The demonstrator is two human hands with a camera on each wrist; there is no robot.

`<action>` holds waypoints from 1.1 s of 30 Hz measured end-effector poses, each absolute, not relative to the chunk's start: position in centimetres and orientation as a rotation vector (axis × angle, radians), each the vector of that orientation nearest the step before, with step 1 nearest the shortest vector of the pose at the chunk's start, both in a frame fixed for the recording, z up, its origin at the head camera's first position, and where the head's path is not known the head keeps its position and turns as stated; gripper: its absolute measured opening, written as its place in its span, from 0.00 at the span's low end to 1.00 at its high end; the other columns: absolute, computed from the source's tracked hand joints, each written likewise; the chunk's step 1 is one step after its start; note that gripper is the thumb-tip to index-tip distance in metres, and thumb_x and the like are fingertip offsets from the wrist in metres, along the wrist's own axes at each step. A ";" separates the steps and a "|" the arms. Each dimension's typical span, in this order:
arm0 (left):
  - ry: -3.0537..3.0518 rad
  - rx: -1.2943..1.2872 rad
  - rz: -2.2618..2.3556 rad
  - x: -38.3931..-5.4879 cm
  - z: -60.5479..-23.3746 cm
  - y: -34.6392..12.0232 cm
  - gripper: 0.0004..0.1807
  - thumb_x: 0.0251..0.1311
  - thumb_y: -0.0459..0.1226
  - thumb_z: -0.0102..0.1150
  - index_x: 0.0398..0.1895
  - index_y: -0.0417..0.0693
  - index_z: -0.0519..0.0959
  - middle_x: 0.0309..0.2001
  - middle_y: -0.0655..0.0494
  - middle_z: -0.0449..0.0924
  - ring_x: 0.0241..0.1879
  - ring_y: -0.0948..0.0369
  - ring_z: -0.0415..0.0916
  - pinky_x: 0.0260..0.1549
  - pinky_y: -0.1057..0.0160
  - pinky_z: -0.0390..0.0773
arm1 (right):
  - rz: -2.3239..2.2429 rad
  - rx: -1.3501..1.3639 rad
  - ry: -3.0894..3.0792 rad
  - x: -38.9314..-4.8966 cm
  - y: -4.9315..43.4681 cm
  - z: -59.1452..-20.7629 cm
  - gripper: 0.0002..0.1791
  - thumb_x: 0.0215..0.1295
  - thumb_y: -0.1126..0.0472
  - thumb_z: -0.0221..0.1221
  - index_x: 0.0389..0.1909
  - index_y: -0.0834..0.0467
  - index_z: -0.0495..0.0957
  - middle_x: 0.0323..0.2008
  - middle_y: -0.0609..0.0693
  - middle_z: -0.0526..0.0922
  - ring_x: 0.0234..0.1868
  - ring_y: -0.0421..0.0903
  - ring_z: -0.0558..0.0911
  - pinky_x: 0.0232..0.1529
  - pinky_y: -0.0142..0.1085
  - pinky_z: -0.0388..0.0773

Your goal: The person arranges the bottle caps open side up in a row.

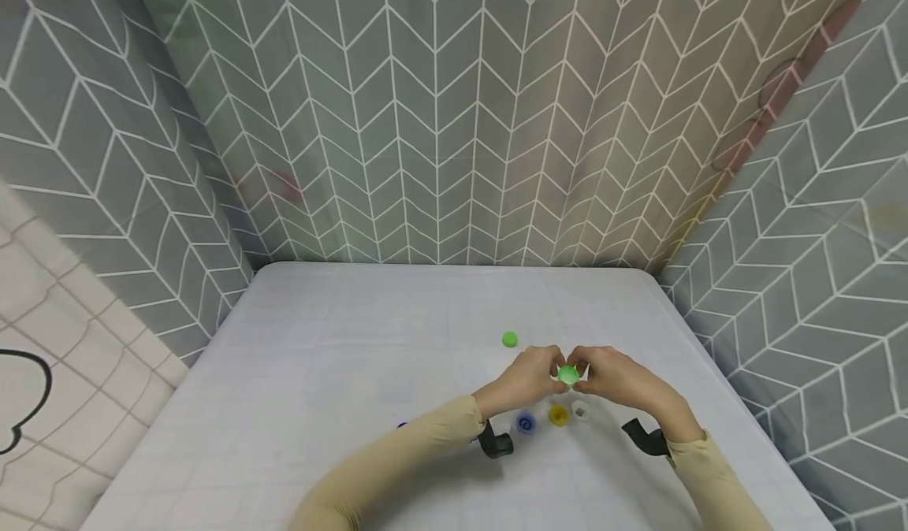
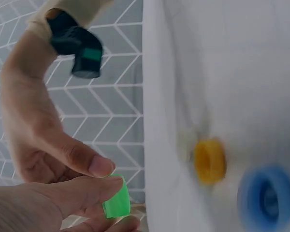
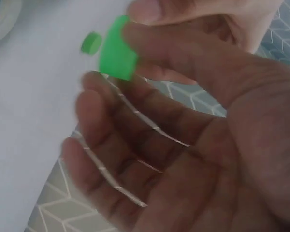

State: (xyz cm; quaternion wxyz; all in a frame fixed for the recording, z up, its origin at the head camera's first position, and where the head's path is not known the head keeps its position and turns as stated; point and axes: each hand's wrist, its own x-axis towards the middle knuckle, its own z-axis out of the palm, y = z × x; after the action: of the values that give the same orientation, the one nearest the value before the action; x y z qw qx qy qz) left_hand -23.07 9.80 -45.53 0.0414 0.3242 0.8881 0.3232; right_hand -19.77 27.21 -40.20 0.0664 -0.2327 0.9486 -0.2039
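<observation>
Both hands meet over the right part of the table around a small bright green plastic cap point(image 1: 568, 374). My left hand point(image 1: 526, 377) pinches it from the left between thumb and fingers. From the other side my right hand point(image 1: 617, 375) holds it the same way, its thumb across the cap point(image 3: 119, 50) in the right wrist view. The remaining right fingers curve loosely below. Just under the hands on the table are a yellow ring-like cap point(image 1: 558, 414), a white one point(image 1: 580, 410) and a blue one point(image 1: 526, 423). Behind the hands lies another green cap point(image 1: 509, 339).
The white-covered table point(image 1: 319, 342) reaches back to a patterned grey curtain point(image 1: 436, 121), with similar curtain point(image 1: 837, 263) along the right. A dark blue bit point(image 1: 402, 425) peeks out behind the left sleeve. Black wrist cameras point(image 1: 495, 441) hang beneath both forearms.
</observation>
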 end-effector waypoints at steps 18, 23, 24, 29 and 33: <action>2.994 1.043 0.479 -21.8 -48.9 16.4 0.13 0.48 0.51 0.72 0.35 0.63 0.81 0.30 0.67 0.77 0.30 0.67 0.68 0.32 0.65 0.63 | -0.464 -0.423 2.769 -18.7 29.7 -42.2 0.15 0.44 0.74 0.63 0.36 0.60 0.75 0.30 0.48 0.78 0.28 0.43 0.71 0.29 0.35 0.68; 3.052 1.057 0.384 -21.7 -49.6 16.9 0.11 0.50 0.51 0.69 0.30 0.61 0.78 0.28 0.64 0.76 0.30 0.65 0.69 0.31 0.65 0.62 | -0.479 -0.422 2.762 -19.0 30.0 -43.0 0.16 0.44 0.75 0.62 0.36 0.61 0.75 0.31 0.49 0.79 0.29 0.44 0.72 0.29 0.36 0.70; 3.059 1.051 0.367 -21.7 -49.7 17.0 0.12 0.50 0.51 0.69 0.30 0.60 0.78 0.28 0.64 0.76 0.30 0.65 0.69 0.31 0.65 0.62 | -0.482 -0.413 2.757 -19.1 30.0 -43.2 0.16 0.44 0.75 0.63 0.37 0.61 0.74 0.30 0.49 0.78 0.29 0.44 0.72 0.29 0.37 0.69; 3.053 1.022 0.336 -21.6 -49.9 17.1 0.13 0.50 0.52 0.69 0.32 0.60 0.78 0.29 0.64 0.77 0.31 0.65 0.71 0.31 0.65 0.64 | -0.486 -0.367 2.735 -19.2 30.0 -43.6 0.17 0.46 0.74 0.64 0.39 0.61 0.74 0.26 0.49 0.76 0.27 0.45 0.71 0.29 0.37 0.68; 3.041 1.017 0.350 -21.8 -49.8 17.2 0.13 0.50 0.52 0.69 0.31 0.60 0.77 0.30 0.64 0.77 0.32 0.65 0.72 0.31 0.65 0.64 | -0.470 -0.364 2.744 -19.3 29.9 -43.4 0.17 0.46 0.74 0.65 0.39 0.61 0.74 0.28 0.49 0.77 0.28 0.45 0.72 0.31 0.38 0.70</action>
State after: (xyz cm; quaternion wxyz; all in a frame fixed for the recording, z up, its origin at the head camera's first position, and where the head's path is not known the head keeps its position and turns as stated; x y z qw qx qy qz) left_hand -21.77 17.19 -49.80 -0.0420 0.3149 0.9420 0.1084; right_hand -19.29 29.90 -43.43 0.1660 -0.1280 0.9637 -0.1651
